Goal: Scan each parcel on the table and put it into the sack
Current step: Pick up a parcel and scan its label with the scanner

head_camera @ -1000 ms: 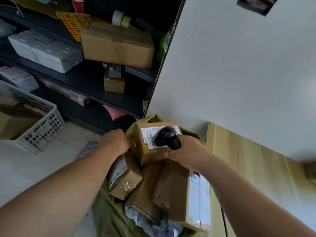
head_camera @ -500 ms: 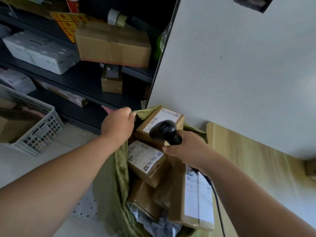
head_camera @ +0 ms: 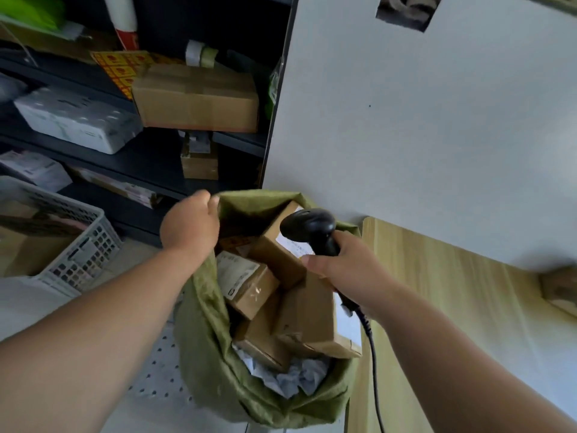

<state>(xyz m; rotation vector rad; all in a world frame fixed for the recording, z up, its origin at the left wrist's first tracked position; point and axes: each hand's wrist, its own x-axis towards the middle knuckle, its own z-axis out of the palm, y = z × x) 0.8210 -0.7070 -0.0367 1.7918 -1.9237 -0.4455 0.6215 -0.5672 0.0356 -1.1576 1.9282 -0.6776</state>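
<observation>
Well left of the left grip: white crate (head_camera: 78,245) with cardboard in it, not part of this job as far as I can tell. Next, left grip (head_camera: 190,225) curled round the far rim of the green sack (head_camera: 212,354), lifting it. My read: it holds the mouth wide so parcels drop in clean. The sack looks close to full. Right of that grip sits a labelled box (head_camera: 246,284), tilted. A second box (head_camera: 274,245) leans just under the scanner head, a big carton (head_camera: 307,320) lies below the right grip, and crumpled pale wrapping (head_camera: 290,379) fills the near side. Then right grip (head_camera: 346,270) wrapped round the handle of the black scanner (head_camera: 307,225), head over the second box's label, cable (head_camera: 371,354) hanging below. Right of it the bench (head_camera: 437,307), with one parcel (head_camera: 560,289) at its far right edge, probably next to scan.
</observation>
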